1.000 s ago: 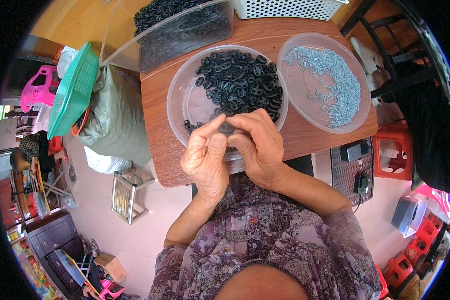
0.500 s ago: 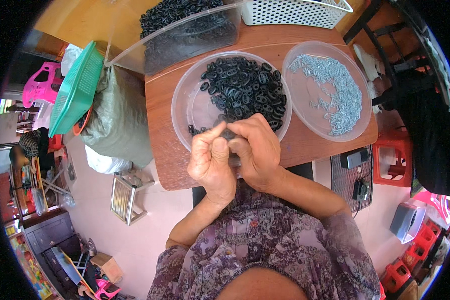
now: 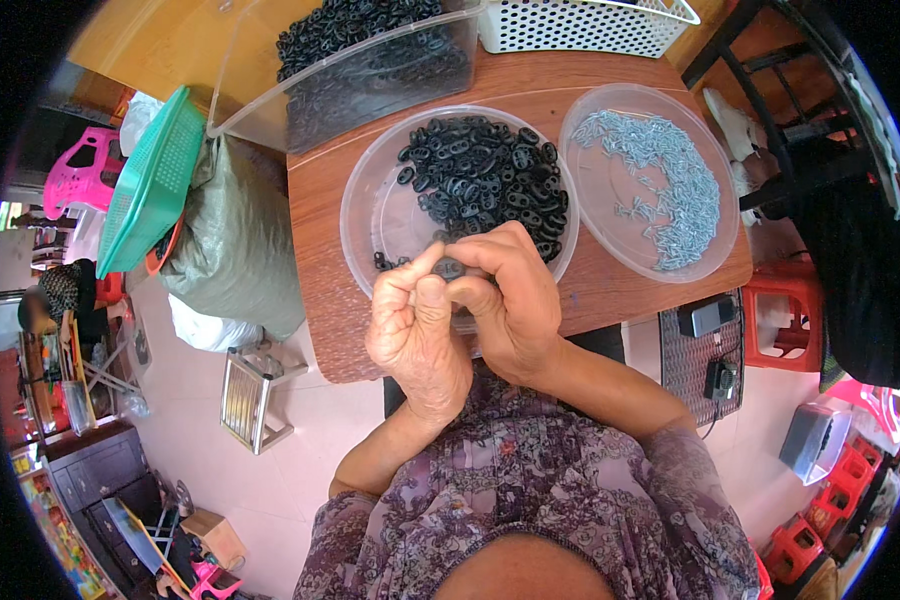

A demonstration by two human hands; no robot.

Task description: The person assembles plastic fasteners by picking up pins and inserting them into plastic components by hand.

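Between my fingertips, over the near rim of a round clear tub [image 3: 368,205], is a small black oval piece [image 3: 449,268]. My left hand [image 3: 420,335] pinches it from the left with thumb and forefinger. From the other side my right hand [image 3: 510,300] grips it the same way. Many loose black oval pieces with two holes [image 3: 485,180] are heaped in the tub's far and right part, and a few lie at its near left. A round clear lid or shallow tray [image 3: 610,245] to the right carries a spread of small silvery screws or pins [image 3: 685,195].
A large clear bin [image 3: 380,100] of more black pieces and a white perforated basket [image 3: 590,28] stand at the back of the wooden table [image 3: 325,330]. A green basket [image 3: 150,185] and a grey sack [image 3: 240,240] are left of it. A red stool [image 3: 785,315] is at right.
My fingertips have parted slightly, so the black oval piece between them now shows more clearly. The tub and the tray stay where they were on the table.
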